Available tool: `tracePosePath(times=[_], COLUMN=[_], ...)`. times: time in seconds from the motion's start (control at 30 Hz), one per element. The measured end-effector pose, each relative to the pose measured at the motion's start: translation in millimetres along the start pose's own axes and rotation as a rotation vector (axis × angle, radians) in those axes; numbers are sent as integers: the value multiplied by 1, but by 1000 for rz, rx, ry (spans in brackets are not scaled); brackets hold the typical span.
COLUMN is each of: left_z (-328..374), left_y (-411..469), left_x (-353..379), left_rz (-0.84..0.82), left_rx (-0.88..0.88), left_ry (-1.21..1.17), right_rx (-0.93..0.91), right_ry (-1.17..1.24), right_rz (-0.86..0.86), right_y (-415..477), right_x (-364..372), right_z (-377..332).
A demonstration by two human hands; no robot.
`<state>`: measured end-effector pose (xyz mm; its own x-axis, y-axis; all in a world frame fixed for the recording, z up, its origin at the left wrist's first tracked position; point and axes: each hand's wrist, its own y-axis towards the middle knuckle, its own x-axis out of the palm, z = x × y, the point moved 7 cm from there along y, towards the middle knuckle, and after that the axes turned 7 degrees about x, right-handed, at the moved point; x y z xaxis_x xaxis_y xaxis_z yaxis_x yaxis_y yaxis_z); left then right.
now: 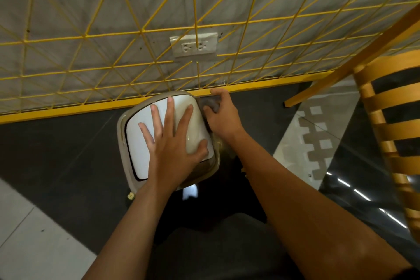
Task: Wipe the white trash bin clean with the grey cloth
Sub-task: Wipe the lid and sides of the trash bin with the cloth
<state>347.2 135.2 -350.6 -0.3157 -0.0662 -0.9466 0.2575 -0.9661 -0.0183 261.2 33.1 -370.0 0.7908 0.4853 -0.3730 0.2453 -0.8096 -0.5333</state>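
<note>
The white trash bin (136,143) stands on the dark floor against a yellow rail, seen from above, with a white swing lid inside a beige rim. My left hand (172,141) lies flat on the lid, fingers spread, holding nothing. My right hand (223,116) is at the bin's right upper side, fingers closed on the grey cloth (210,103), which is pressed against the bin's outer wall. Most of the cloth is hidden under the fingers.
A yellow wire grid (195,29) covers the grey wall behind the bin, with a double socket (194,45) in it. A wooden chair (391,120) stands at the right. A small yellowish scrap (130,195) lies on the floor by the bin's near left corner.
</note>
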Motion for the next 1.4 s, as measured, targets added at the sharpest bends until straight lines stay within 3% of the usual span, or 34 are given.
tracePosePath(times=[0.17, 0.43, 0.9, 1.23, 1.4], left_z=[1, 2, 2, 1, 1], left_y=[0, -1, 2, -2, -1], left_x=[-1, 0, 1, 3, 2], left_rz=[-4, 13, 14, 33, 25], left_rx=[0, -12, 28, 3, -9], left_ry=[17, 11, 20, 8, -4], right_rx=[18, 131, 134, 150, 225], right_ry=[-7, -180, -115, -101, 67], right_rz=[-3, -106, -61, -25, 64], right_y=[5, -40, 13, -56, -85], right_x=[6, -8, -2, -10, -5], right_z=[-9, 37, 3, 51, 75])
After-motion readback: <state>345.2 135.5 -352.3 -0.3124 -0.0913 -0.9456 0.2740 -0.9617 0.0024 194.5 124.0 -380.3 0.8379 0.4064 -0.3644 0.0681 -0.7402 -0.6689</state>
